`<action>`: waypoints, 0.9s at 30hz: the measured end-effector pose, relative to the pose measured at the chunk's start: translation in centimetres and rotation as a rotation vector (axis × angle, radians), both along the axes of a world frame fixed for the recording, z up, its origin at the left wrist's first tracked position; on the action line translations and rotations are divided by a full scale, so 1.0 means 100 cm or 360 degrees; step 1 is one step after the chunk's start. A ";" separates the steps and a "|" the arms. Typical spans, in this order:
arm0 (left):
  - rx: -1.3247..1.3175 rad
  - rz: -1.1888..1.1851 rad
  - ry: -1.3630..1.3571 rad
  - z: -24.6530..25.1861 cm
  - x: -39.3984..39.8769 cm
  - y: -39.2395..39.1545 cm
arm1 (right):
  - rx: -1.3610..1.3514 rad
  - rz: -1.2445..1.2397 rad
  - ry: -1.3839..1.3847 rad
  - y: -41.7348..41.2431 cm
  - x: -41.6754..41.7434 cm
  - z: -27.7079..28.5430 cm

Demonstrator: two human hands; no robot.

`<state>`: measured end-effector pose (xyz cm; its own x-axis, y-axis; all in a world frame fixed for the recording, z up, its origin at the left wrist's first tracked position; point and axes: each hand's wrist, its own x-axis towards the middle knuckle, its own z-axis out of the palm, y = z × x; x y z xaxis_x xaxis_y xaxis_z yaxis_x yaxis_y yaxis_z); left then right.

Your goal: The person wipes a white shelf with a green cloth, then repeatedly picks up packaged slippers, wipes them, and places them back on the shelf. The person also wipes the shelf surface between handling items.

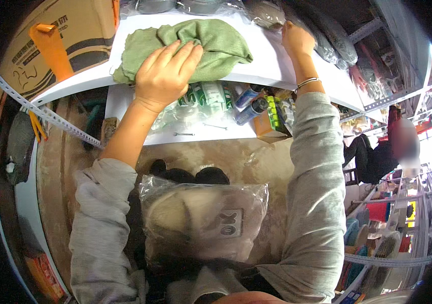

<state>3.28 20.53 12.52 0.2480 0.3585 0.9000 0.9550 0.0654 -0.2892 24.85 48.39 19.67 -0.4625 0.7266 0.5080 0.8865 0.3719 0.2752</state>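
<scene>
My left hand (168, 74) lies palm down on a bunched green cloth (219, 45), its fingers pressed into the folds. The cloth rests on a white shelf board (269, 70). To the right, my right hand (298, 40) is closed at the edge of a clear plastic bag (267, 15) with a brownish item inside. A metal bracelet (307, 83) circles that wrist. Between my forearms, close to my body, is a clear plastic bag holding what look like pale slippers (200, 224); a tag with lettering shows through it.
The lower shelf bears two spray cans (252, 110), an orange-and-green box (271, 125), bagged goods (204, 98) and a small wrench (184, 133). A cardboard carton (86, 34) stands left, beside a perforated metal rail (52, 114). More bagged goods (337, 41) line the right; a person (383, 152) is beyond.
</scene>
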 end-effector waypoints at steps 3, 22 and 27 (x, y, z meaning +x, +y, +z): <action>0.0013 -0.0014 0.0011 0.001 0.001 0.000 | -0.0050 0.0005 0.0074 0.001 -0.004 0.000; 0.0031 -0.0012 0.0006 -0.001 0.000 0.002 | -0.0121 -0.0059 -0.0041 -0.002 -0.008 0.001; 0.0027 -0.0006 0.0001 0.002 0.001 0.001 | -0.0057 0.0179 -0.0256 -0.023 0.006 0.007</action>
<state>3.41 20.64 12.70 0.2496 0.3420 0.9059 0.9552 0.0668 -0.2884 25.44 46.05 20.38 -0.6151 0.6819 0.3958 0.7844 0.4783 0.3949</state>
